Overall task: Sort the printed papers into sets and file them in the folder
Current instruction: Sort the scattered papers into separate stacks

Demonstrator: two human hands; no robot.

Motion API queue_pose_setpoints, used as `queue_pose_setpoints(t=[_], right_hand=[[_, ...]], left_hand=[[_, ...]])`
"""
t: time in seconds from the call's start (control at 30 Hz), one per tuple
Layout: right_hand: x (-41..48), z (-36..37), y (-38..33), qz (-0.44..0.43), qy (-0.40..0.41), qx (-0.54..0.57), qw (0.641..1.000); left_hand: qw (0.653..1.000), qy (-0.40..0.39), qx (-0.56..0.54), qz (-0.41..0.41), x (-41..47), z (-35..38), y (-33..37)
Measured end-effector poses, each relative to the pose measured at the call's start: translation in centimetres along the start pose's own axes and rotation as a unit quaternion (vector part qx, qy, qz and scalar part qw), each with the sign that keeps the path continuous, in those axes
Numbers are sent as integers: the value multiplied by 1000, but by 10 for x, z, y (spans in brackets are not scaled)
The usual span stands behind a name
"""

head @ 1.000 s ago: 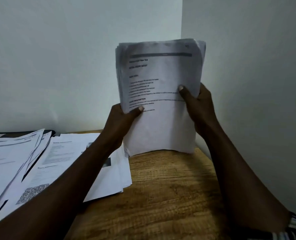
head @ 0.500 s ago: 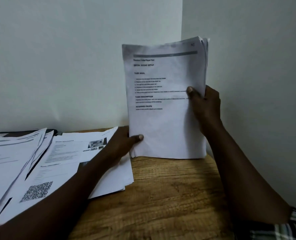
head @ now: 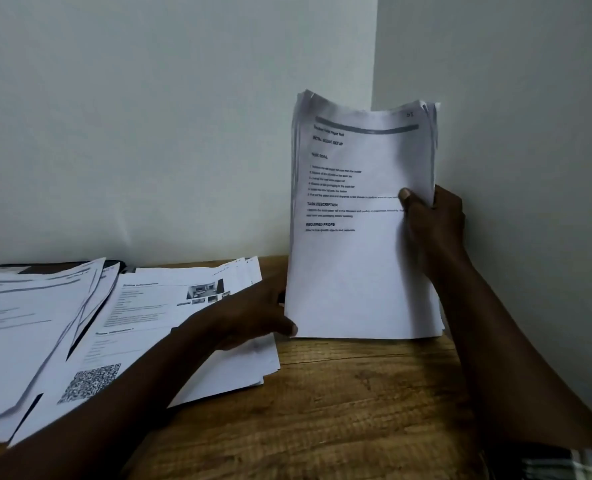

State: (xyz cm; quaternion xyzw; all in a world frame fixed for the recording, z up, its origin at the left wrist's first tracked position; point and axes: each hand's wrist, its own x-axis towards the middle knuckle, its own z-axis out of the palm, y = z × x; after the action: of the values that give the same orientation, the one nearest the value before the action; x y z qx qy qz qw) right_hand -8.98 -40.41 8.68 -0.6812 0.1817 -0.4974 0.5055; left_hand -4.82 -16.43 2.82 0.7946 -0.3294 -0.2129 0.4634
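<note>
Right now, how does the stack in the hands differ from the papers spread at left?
The held stack stands upright, edges roughly aligned; the spread papers lie flat, fanned. Left hand and right hand grip the held stack; the spread papers lie loose. Both: printed sheets.

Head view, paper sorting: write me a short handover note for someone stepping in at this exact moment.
Right hand grips the right edge of the upright stack, thumb in front.
Left hand pinches its lower left corner.
The stack stands on its bottom edge on the wooden table, near the wall corner.
Loose papers lie fanned out on the left, over a dark object that may be the folder; cannot tell.
Done: one stack gathered.
Left: sort the loose papers into sets, then file everything.
</note>
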Motion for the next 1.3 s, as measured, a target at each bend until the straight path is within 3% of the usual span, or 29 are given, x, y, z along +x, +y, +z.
queue_pose_setpoints(t=[0.17, 0.3, 0.43, 0.6, 0.7, 0.83, 1.17, 1.3], right_hand=[[1, 2, -1, 18, -44, -6, 999], [-12, 10, -12, 43, -168, 38, 984], [-50, 35, -16, 95, -338, 25, 936], [-80, 59, -6, 194, -481, 62, 853], [-79, 63, 0, 163, -455, 61, 873], [-72, 67, 18, 153, -391, 42, 907], [-83, 76, 32, 173, -427, 85, 883], [-77, 73, 28, 143, -405, 97, 898]], left_hand=[[993, -56, -103, 23, -22, -15, 9], [973, -25, -223, 49, -33, -50, 19], [931, 76, -352, 54, -41, -81, 20], [914, 158, -373, 2, -59, -102, -20], [904, 188, -383, 11, -65, -100, -50], [899, 165, -405, 21, -63, -91, -68], [903, 193, -383, 26, -58, -82, -68], [907, 191, -372, 45, -60, -84, -71]])
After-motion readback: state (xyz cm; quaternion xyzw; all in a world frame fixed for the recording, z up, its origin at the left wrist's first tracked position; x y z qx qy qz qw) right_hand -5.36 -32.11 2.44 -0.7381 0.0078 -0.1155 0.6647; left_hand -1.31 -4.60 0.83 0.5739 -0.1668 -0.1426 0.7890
